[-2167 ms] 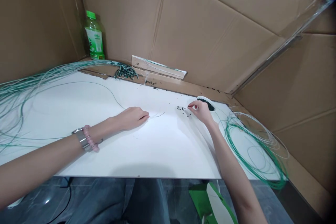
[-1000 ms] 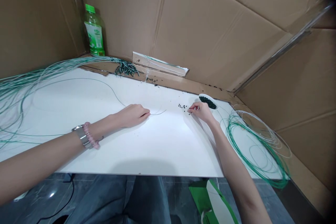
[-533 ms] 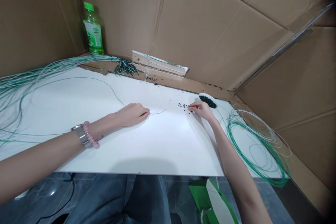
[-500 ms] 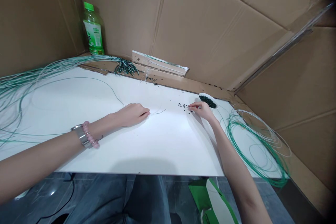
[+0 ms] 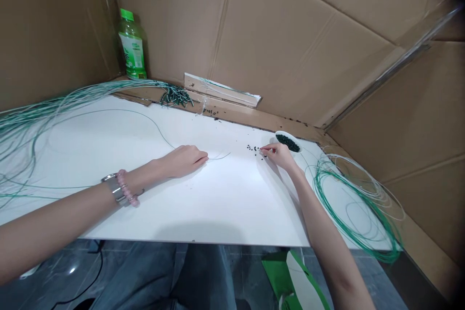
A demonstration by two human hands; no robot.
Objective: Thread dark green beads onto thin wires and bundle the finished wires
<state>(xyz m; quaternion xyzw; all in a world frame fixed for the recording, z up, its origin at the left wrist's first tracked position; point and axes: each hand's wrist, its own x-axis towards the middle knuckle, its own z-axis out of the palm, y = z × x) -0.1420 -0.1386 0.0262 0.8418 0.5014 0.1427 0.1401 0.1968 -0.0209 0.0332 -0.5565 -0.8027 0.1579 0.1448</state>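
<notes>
Head cam: white dish (image 5: pixel 279 134) of dark beads (image 5: pixel 288 143), right hand (image 5: pixel 279 154) pinched just beside it, can't tell on what, left hand (image 5: pixel 183 161) curled at thin green wire (image 5: pixel 220 158).

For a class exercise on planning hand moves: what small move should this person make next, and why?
Probably pinch up one loose black bead with the right hand: its fingertips are right beside it, while the left hand rests on a thin wire whose free end points that way.

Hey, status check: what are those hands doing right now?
Left hand resting over a thin wire. Right hand pinching at loose black beads beside a white bowl. Green wire coil lying right of the right forearm.
</notes>
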